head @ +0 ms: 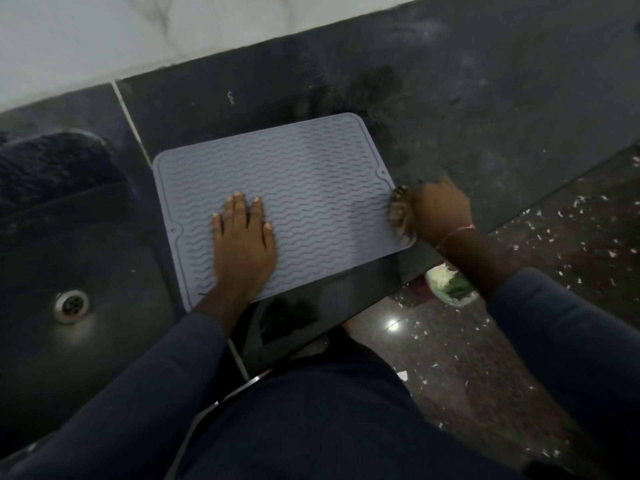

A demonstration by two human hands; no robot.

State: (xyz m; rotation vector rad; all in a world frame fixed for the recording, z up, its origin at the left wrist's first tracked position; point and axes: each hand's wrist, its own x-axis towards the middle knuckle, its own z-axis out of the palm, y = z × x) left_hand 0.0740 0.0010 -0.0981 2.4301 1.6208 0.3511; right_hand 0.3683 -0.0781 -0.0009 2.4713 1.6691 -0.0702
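A grey silicone mat (304, 174) with wavy ridges lies flat on the dark stone counter (485, 109). My left hand (242, 240) presses flat on the mat's near-left part, fingers straight and spread. My right hand (440, 209) is at the mat's right edge, fingers curled round a small bristly scrubber (400, 213) that touches the mat's near-right corner. The scrubber is blurred and mostly hidden by the hand.
A dark sink (52, 258) with a metal drain (71, 304) lies left of the mat. A white tiled wall (138, 32) runs behind the counter. Below the counter's edge, a bowl (450, 285) of white and green scraps sits on the floor (519, 341), with white bits scattered around.
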